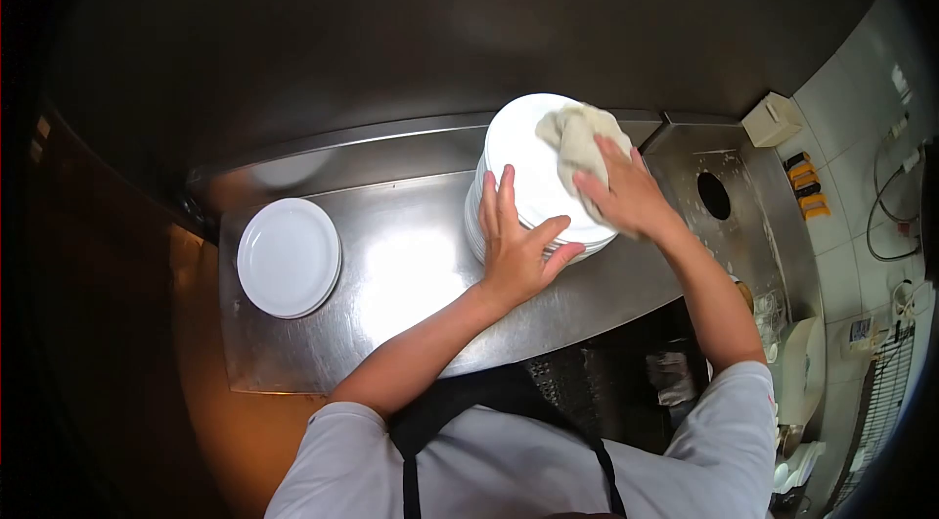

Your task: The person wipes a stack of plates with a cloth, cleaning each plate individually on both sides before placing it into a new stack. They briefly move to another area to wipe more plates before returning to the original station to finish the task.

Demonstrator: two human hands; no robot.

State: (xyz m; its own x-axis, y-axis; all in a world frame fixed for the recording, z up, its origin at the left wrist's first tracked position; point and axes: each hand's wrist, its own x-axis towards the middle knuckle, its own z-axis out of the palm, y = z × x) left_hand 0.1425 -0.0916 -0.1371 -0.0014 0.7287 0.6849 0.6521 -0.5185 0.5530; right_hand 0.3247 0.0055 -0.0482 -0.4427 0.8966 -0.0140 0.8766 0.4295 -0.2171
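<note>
A tall stack of white plates [523,142] stands on the steel counter [391,235]. My left hand [518,250] rests on the near left rim of the stack, its fingers spread over the top plate. In my right hand [624,188] is a pale cloth [577,142], pressed on the right side of the top plate. The cloth hides part of that plate. To the left, a shorter stack of white plates [289,258] sits on the counter.
On the right, a steel basin surface has a round dark hole [714,196]. A cream box [771,120] stands behind it. Yellow and black items [807,186] and cables [885,216] are at the tiled wall. Glasses and dishes lie lower right.
</note>
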